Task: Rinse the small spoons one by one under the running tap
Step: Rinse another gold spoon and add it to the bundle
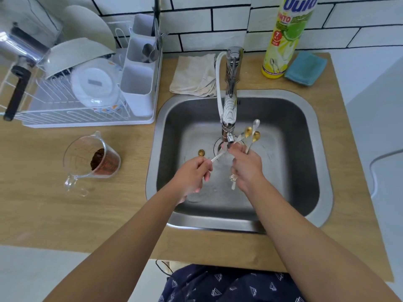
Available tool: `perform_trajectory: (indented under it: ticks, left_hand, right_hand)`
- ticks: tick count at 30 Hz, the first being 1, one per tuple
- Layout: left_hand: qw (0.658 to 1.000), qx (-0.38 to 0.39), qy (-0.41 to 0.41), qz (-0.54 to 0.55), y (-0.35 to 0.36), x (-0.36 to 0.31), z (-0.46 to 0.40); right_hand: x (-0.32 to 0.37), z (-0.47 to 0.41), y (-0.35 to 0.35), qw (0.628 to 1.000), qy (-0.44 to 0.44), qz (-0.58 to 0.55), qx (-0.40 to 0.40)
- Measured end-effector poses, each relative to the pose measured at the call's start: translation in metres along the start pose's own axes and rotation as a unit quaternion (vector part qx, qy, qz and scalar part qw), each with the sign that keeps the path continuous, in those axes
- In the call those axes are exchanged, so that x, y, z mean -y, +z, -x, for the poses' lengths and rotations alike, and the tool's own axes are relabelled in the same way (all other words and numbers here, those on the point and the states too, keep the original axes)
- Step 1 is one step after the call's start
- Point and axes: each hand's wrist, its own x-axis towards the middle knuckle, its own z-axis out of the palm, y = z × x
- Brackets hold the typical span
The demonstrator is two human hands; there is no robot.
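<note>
Over the steel sink (314, 149), my left hand (192, 175) pinches the white handle of a small spoon (218, 156), its bowl end under the tap nozzle (229, 138) where water runs. My right hand (247, 165) grips a bunch of several small spoons (250, 134), gold and silver bowls fanned up and to the right, flower-tipped handle ends poking out below the palm. Its fingertips touch the spoon under the stream. Another gold spoon bowl (201, 152) lies on the sink floor to the left of the drain.
A dish rack (72, 110) with plates and a cutlery caddy (137, 83) stands at the left. A glass measuring jug (91, 162) with brown grounds sits on the wooden counter. A cloth (194, 75), a detergent bottle (283, 40) and a blue sponge cloth (305, 68) lie behind the sink.
</note>
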Motion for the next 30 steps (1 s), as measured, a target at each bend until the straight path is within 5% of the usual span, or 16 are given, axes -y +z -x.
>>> perform_trajectory:
  ticks: [4,9,15,20,30]
  left_hand:
    - [1.0,-0.002,0.009,0.002,0.006,-0.005,-0.003]
    - [1.0,0.007,-0.003,0.028,0.005,-0.004,-0.002]
    - [0.999,-0.003,0.01,0.045,0.009,-0.009,-0.005]
    - [0.999,-0.024,-0.01,0.044,0.011,-0.002,-0.001]
    - [0.993,0.014,-0.024,0.11,0.01,0.0,-0.008]
  right_hand:
    - [-0.017,0.011,0.003,0.99,0.016,0.132,0.047]
    - [0.01,-0.006,-0.003,1.0,-0.012,0.003,-0.022]
    - [-0.007,0.01,-0.001,0.99,0.013,0.125,0.058]
    - [0.015,-0.007,-0.006,1.0,0.002,0.02,0.011]
    - [-0.002,0.001,-0.009,0.987,-0.006,0.138,0.085]
